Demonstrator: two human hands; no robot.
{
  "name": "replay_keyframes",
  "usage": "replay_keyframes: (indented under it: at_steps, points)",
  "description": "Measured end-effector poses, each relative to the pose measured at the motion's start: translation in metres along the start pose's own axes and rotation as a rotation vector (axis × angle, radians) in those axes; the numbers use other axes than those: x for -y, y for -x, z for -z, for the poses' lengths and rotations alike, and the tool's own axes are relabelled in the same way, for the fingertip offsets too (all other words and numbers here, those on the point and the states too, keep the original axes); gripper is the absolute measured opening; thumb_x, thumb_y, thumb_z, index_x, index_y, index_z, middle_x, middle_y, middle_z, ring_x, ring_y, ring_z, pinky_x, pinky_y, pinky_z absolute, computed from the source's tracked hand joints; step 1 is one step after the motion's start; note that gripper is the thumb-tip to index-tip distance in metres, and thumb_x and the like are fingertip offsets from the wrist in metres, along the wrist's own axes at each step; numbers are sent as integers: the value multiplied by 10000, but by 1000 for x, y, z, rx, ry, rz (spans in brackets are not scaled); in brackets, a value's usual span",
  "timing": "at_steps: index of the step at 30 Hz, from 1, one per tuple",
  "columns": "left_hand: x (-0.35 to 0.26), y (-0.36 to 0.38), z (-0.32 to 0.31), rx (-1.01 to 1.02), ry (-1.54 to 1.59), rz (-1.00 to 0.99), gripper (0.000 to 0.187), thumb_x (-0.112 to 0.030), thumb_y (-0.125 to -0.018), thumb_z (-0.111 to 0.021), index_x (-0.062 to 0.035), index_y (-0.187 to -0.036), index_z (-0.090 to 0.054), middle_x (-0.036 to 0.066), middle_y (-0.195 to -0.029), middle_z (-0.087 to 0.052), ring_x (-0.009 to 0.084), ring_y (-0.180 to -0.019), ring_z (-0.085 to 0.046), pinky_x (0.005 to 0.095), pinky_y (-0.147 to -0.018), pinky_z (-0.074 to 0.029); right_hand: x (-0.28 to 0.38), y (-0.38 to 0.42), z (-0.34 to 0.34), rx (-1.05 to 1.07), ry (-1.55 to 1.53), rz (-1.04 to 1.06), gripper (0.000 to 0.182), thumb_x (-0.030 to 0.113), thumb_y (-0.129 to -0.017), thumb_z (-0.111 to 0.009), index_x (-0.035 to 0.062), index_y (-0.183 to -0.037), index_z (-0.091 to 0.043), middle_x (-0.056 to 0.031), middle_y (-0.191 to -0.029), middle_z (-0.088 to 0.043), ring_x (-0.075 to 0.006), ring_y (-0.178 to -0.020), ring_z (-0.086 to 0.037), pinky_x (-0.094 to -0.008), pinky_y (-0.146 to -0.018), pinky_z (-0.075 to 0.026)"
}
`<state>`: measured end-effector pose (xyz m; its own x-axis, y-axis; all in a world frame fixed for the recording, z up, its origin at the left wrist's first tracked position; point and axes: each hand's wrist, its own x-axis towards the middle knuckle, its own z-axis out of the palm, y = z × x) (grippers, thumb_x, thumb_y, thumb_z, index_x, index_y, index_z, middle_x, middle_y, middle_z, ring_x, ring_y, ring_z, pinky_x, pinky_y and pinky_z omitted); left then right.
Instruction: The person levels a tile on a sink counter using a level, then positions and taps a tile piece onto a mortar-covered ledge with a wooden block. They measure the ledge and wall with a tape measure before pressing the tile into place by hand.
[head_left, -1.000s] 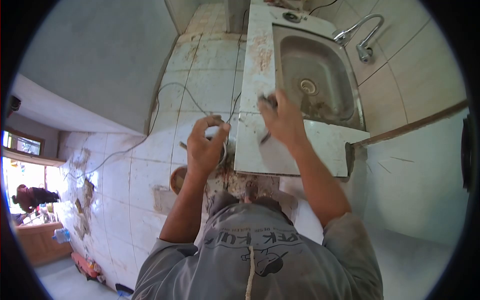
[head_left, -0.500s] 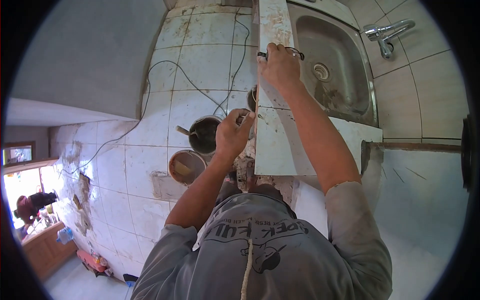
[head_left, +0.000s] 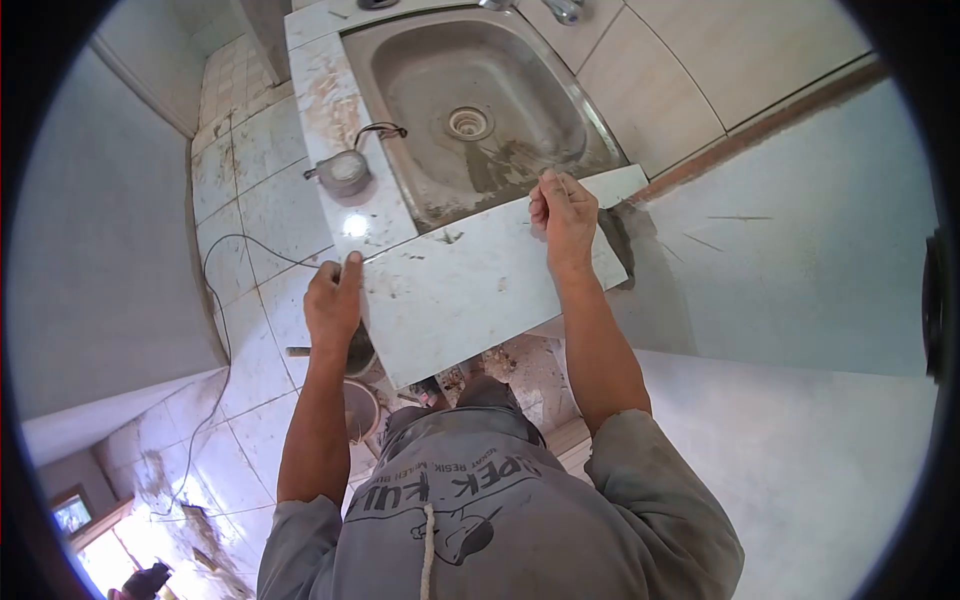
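Note:
My left hand (head_left: 334, 296) is at the left edge of the white tile slab (head_left: 470, 285), its thumb at the corner by the joint and its fingers curled at the side. Over the slab's far right part, beside the sink (head_left: 480, 110), my right hand (head_left: 566, 212) has its fingers pressed together; what they hold, if anything, is too small to name. A round grey tool (head_left: 343, 173) with a dark strap lies on the narrow counter strip left of the sink.
Two buckets (head_left: 362, 408) stand on the floor below the slab's left edge. A dark cable (head_left: 228, 330) runs over the tiled floor. The faucet (head_left: 563, 10) is at the top, and a grey ledge (head_left: 770, 230) lies to the right.
The view has turned and shifted right. My right hand has left the strip by the sink, where the round tool now shows, and is over the slab's right part.

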<state>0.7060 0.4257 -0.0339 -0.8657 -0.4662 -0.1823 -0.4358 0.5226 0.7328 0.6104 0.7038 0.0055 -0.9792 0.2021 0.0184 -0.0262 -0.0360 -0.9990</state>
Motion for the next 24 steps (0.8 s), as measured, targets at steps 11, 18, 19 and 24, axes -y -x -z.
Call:
replay_keyframes:
  at_steps: [11,18,19,24]
  points:
    - [2,8,-20,-246,-2,-43,477,-431,-892,-627,-1,-718,-517,186,-636,-541,307,-585,-453,420,-594,-416,-23,-31,34,78,58,19,413,333,-946,-586,61,-636,-558,11,-539,-480,-60,-477,-431,-227,-443,-312]
    - [-11,13,-19,-237,-10,95,485,-472,-884,-614,-12,-743,-549,185,-687,-598,348,-635,-545,426,-627,-440,-15,-27,31,83,-19,-69,404,343,-944,-580,76,-642,-549,21,-540,-466,-58,-485,-414,-223,-449,-298]
    - [-13,13,-19,-239,-3,113,485,-471,-884,-615,-15,-735,-549,178,-670,-592,344,-628,-546,425,-618,-438,-13,-27,31,68,-12,-84,403,348,-941,-584,78,-644,-548,23,-542,-467,-57,-487,-413,-221,-449,-295]
    - [-11,15,-22,-218,-40,168,454,-475,-879,-622,-35,-794,-551,137,-758,-635,323,-680,-586,442,-659,-440,-12,-26,29,71,19,-79,402,356,-938,-590,74,-653,-553,21,-546,-476,-58,-488,-418,-224,-446,-308]
